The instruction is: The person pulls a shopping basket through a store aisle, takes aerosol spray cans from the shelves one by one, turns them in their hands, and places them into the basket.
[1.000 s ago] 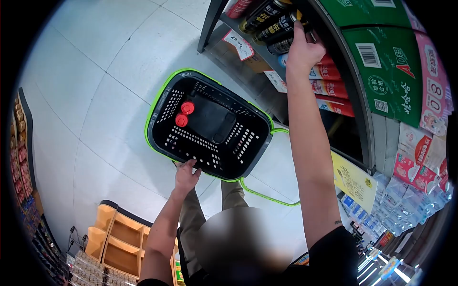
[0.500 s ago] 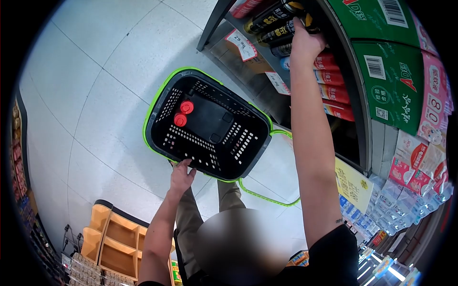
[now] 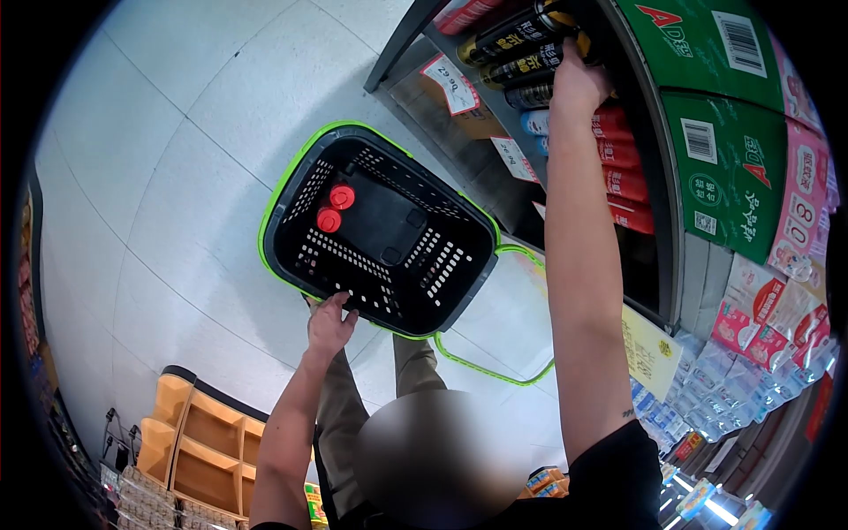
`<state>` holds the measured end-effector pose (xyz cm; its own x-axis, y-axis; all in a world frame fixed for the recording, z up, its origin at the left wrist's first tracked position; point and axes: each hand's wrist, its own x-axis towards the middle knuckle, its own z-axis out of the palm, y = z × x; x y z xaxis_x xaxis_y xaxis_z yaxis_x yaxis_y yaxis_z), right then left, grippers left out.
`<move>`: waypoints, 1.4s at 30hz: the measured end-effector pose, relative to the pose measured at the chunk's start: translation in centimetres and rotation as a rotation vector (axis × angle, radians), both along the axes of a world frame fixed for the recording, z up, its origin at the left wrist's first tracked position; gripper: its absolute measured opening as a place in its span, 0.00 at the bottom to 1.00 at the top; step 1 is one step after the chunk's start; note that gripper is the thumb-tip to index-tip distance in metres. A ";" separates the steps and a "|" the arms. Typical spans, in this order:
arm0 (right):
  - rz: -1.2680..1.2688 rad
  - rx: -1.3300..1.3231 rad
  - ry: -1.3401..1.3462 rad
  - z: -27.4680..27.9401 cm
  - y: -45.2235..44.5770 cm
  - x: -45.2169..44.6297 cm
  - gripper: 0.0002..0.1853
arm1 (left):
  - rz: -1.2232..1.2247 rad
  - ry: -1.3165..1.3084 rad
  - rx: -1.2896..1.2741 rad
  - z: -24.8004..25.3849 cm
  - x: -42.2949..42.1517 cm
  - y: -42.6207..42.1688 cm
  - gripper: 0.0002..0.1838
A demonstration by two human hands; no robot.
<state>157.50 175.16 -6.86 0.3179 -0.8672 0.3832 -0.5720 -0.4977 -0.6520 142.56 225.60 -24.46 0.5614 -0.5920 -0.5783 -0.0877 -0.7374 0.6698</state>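
A black shopping basket (image 3: 353, 306) with a lime-green rim sits low in front of me, its handle folded down at the right. Two red-capped containers (image 3: 335, 208) stand at one end inside it. My left hand (image 3: 330, 325) is closed over the basket's near rim. To the upper right, my right hand (image 3: 580, 87) reaches into a shelf and is closed around the end of a black spray can (image 3: 527, 65); some of its fingers are hidden. Another black spray can (image 3: 505, 35) lies beside it, and several red cans (image 3: 621, 152) are under my wrist.
Price tags (image 3: 450, 85) line the shelf edge. Green cartons (image 3: 720, 168) are stacked right of the shelf, with plastic-wrapped bottles (image 3: 720, 380) below. A yellow sign (image 3: 651, 353) hangs near my forearm. Wooden display bins (image 3: 212, 442) stand at lower left on the tiled floor (image 3: 177, 168).
The view has shifted slightly, so the basket sits a little further left. My right hand stays at the black cans, and my left hand stays on the basket rim.
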 end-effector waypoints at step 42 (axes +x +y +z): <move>0.212 -0.129 -0.017 -0.8 6.5 -4.5 0.37 | 0.152 0.064 -0.203 1.7 1.1 -0.1 0.21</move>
